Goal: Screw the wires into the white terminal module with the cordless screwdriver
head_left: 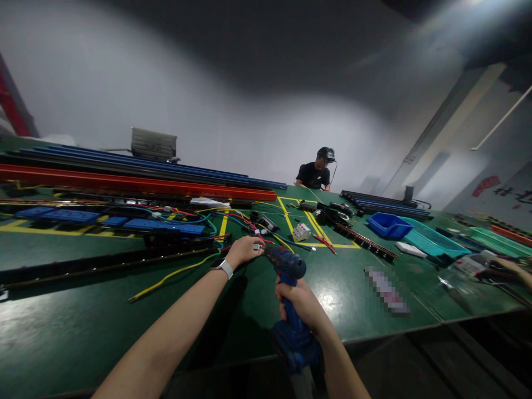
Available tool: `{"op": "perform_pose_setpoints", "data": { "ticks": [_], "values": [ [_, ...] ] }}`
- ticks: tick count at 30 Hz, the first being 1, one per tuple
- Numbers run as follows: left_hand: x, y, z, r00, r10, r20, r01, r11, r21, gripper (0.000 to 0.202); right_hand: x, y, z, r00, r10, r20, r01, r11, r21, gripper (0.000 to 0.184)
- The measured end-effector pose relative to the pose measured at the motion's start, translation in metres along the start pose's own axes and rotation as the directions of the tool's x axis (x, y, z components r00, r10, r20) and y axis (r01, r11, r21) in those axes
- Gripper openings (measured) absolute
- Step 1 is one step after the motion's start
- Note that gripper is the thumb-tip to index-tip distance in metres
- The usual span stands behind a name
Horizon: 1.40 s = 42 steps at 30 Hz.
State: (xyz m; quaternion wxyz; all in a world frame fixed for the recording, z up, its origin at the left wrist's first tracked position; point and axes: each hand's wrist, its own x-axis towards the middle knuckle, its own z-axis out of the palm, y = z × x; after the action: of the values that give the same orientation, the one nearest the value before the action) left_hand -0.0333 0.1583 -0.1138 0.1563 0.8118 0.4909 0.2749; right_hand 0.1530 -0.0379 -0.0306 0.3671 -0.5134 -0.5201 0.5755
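Observation:
My right hand [300, 302] is wrapped round the grip of a blue cordless drill [288, 265], held just above the green table [83, 327] with its nose pointing left. My left hand [245, 248], with a white watch at the wrist, is closed in a pinch at the drill's nose, on a small pale part I cannot make out. Red, blue and yellow wires [233, 219] lie just beyond both hands.
Long red [137, 184], blue and black rails lie across the far left. A small white block [301, 231] sits inside yellow floor tape. Blue [388, 224] and teal [434, 243] bins stand at the right. Another person [316, 173] sits at the far edge.

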Motion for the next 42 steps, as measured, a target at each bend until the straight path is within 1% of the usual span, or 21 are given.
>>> {"op": "perform_pose_setpoints", "data": {
  "ticks": [9,14,21,26,33,37,42],
  "values": [
    [-0.0011,0.0018,-0.0019,1.0,0.009,-0.008,-0.009,1.0,0.02,0.031,0.002,0.0011,-0.0019,1.0,0.013,0.02,-0.012,1.0,-0.006,0.013],
    [0.0004,0.001,-0.0012,1.0,-0.013,0.017,0.013,1.0,-0.009,0.032,0.0015,0.0015,-0.0011,1.0,-0.009,0.018,0.009,1.0,0.005,0.013],
    [0.0002,0.001,-0.0006,1.0,-0.011,-0.005,0.011,1.0,-0.01,0.029,0.0013,0.0024,-0.0001,1.0,-0.018,0.007,0.018,1.0,0.013,0.013],
    [-0.0015,0.0047,-0.0035,0.999,-0.032,0.007,0.032,0.999,-0.008,0.03,0.002,0.0031,-0.0005,1.0,-0.02,0.015,0.019,1.0,0.021,0.012],
    [-0.0024,0.0066,-0.0053,1.0,-0.026,0.006,0.026,1.0,-0.007,0.029,0.0011,0.0005,-0.0001,1.0,0.013,0.006,-0.013,1.0,0.012,0.016],
    [-0.0024,0.0074,-0.0061,0.999,-0.041,0.02,0.042,0.999,-0.011,0.03,0.0008,-0.0005,0.0003,1.0,0.03,-0.004,-0.03,0.999,0.009,0.017],
    [-0.0022,0.0067,-0.0053,1.0,-0.028,0.01,0.028,1.0,-0.001,0.029,0.0011,0.0011,-0.0002,1.0,0.015,0.012,-0.015,1.0,0.006,0.015]
  ]
}}
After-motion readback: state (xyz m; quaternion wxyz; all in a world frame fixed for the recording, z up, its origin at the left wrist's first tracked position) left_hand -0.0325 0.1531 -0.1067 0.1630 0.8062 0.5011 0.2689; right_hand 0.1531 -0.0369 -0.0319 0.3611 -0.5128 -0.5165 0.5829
